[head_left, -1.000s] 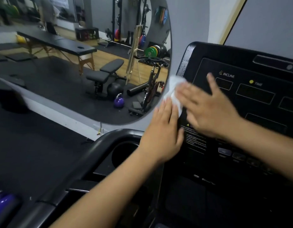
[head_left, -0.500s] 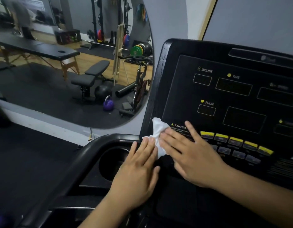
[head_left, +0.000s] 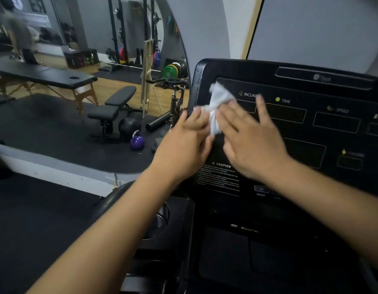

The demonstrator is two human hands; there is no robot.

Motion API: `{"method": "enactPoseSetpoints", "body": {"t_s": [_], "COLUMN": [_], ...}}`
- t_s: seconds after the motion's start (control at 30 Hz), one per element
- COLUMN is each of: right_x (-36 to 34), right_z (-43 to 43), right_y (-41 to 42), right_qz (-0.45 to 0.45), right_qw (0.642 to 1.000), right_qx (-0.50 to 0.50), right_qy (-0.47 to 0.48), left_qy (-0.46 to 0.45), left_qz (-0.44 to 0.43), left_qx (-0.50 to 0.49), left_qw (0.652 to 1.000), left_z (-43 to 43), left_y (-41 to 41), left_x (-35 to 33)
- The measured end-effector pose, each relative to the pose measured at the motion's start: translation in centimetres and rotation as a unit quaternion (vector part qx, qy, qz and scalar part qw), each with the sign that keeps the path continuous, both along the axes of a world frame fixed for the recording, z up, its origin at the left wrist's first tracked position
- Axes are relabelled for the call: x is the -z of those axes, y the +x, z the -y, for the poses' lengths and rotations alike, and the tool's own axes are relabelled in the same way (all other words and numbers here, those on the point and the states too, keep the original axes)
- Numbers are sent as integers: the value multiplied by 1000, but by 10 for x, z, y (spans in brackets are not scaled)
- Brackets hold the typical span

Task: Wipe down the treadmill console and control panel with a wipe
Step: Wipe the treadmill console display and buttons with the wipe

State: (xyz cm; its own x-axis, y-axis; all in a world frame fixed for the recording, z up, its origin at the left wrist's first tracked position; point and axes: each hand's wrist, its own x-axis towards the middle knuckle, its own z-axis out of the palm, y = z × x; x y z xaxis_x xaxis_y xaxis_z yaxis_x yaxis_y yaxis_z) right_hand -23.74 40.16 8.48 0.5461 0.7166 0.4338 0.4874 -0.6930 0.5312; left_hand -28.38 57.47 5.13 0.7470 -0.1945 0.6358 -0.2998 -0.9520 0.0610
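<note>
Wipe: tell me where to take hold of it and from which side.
Put the grip on the bunched upper end of the wipe, coming from above. That crumpled end sticks up free over the console near INCLINE, while its lower part lies pressed between the fingertips of the left hand and right hand.

A purple kettlebell (head_left: 137, 142) sits near a black bench (head_left: 111, 108).

Crumpled white wipe (head_left: 217, 103), bunched against the upper left of the black treadmill console (head_left: 300, 81), just beside the INCLINE label (head_left: 249, 94). Console face near upright, display windows (head_left: 336, 122) dark.
</note>
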Motion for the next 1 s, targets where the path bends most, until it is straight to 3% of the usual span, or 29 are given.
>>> {"method": "enactPoseSetpoints", "body": {"t_s": [0.13,0.27,0.43,0.57,0.73,0.87,1.0], "right_x": [49,40,30,-11,-51,-10,57], "right_z": [20,16,21,11,20,25,43], "right_y": [-38,-34,-21,4,41,13,-36], "right_qz": [-40,-47,-26,0,-30,-31,-76], "right_qw": [998,995,997,999,998,999,996], "right_qx": [-56,-86,-52,-54,-43,-8,-43], "right_qy": [1,6,-45,-5,20,16,4], "left_qy": [-34,-7,45,65,69,71,78], "left_qz": [16,76,62,61,67,46,-5], "left_qx": [17,24,26,11,2,19,61], "left_qw": [999,997,997,996,995,996,995], "left_z": [-4,1,-1,-2,-2,3,4], "left_y": [-22,-9,-2,28,64,46,-3], "left_x": [46,33,38,1,-53,-32,41]}}
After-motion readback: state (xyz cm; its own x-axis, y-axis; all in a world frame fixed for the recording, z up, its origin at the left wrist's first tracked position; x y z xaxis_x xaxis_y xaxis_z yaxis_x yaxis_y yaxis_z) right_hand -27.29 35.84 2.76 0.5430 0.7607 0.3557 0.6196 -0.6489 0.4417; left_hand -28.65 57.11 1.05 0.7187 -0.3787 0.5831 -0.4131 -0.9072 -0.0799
